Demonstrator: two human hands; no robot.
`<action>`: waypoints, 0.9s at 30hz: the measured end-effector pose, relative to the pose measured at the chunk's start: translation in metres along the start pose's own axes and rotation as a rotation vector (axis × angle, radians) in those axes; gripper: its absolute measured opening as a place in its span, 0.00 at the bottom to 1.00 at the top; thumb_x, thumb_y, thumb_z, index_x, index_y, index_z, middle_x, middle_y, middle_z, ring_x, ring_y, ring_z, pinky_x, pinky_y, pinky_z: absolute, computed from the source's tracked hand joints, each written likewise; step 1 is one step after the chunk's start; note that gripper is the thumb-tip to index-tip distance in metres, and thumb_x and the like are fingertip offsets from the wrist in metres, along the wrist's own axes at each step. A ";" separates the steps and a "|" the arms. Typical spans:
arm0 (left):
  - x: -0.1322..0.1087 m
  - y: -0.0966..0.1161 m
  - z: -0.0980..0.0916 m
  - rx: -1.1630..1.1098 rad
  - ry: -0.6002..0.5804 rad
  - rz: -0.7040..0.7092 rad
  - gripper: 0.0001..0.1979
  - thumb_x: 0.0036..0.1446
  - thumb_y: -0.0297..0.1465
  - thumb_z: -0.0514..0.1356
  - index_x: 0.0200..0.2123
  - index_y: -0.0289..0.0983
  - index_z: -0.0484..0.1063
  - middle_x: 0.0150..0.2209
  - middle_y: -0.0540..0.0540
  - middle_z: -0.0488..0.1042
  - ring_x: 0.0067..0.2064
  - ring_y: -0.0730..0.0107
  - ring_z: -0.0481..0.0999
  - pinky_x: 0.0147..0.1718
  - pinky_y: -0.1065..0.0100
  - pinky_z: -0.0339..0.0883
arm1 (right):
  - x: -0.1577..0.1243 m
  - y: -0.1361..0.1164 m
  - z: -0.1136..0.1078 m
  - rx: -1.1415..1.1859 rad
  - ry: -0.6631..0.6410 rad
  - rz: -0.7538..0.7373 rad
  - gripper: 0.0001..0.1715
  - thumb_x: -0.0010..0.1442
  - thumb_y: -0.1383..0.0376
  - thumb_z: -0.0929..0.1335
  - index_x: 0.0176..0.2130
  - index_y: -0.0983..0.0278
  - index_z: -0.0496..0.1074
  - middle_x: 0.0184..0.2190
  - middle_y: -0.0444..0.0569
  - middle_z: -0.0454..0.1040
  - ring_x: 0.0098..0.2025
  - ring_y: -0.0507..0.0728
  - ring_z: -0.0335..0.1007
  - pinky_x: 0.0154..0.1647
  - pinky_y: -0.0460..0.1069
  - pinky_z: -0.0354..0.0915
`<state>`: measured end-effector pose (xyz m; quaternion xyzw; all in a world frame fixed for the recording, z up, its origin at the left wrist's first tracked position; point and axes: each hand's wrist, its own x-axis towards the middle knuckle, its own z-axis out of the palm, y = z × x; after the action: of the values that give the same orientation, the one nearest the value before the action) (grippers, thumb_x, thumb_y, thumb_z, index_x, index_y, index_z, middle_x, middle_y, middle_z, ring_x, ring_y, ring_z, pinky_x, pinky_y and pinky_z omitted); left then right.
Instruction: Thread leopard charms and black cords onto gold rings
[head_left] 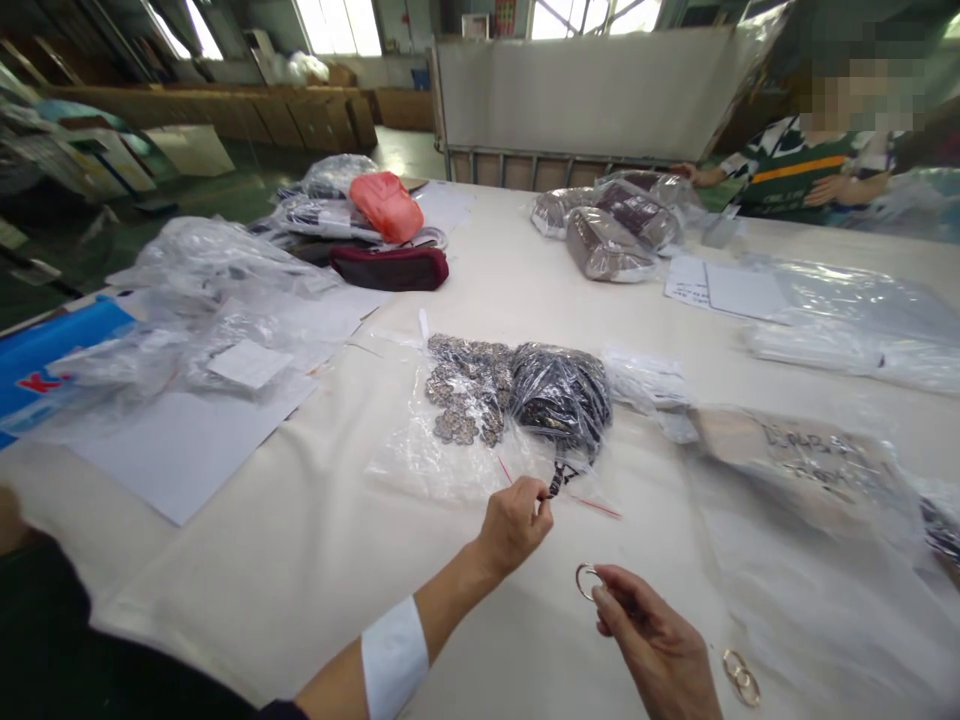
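Note:
My left hand (514, 525) is closed in a pinch on the end of a dark patterned strap (557, 480). The strap comes out of a dark bundle wrapped in clear plastic (564, 395). Between the thumb and fingers of my right hand (656, 640) is a metal ring (582, 580), held up in front of the bundle. Two or so more rings (741, 678) lie on the table to the right of that hand. Left of the bundle, several round patterned pieces (457, 425) show in a clear zip bag (409, 460) with a red seal line.
At the left lie plastic bags (217, 260), paper (180, 460) and a red pouch (386, 207). Wrapped brown bundles (611, 245) sit toward the back. A marked plastic package (802, 465) lies at right. Across the table is another person (802, 170).

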<state>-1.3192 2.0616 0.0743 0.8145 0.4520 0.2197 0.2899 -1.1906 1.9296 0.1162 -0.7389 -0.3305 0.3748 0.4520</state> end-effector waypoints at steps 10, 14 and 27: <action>-0.036 0.041 -0.088 -0.736 0.149 0.013 0.06 0.49 0.22 0.54 0.30 0.36 0.64 0.40 0.44 0.72 0.45 0.66 0.70 0.46 0.65 0.63 | -0.003 -0.052 0.015 -0.003 -0.194 -0.099 0.15 0.51 0.53 0.69 0.35 0.61 0.75 0.23 0.42 0.72 0.22 0.51 0.65 0.24 0.43 0.65; -0.051 0.041 -0.081 -1.000 -0.009 -0.137 0.02 0.55 0.25 0.52 0.33 0.36 0.61 0.38 0.43 0.73 0.41 0.67 0.72 0.42 0.65 0.65 | -0.009 -0.060 0.020 -0.018 -0.263 -0.093 0.14 0.52 0.53 0.69 0.33 0.60 0.74 0.22 0.41 0.71 0.22 0.50 0.65 0.24 0.42 0.64; -0.092 0.049 -0.022 -1.079 0.226 -0.404 0.09 0.62 0.37 0.46 0.36 0.38 0.57 0.26 0.53 0.60 0.26 0.77 0.61 0.25 0.74 0.60 | -0.032 -0.048 0.039 0.010 -0.233 -0.105 0.17 0.48 0.54 0.72 0.37 0.59 0.74 0.21 0.40 0.71 0.22 0.50 0.69 0.26 0.41 0.67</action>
<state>-1.3485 1.9676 0.1147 0.4211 0.4506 0.4446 0.6496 -1.2468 1.9373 0.1560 -0.6695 -0.4173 0.4357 0.4334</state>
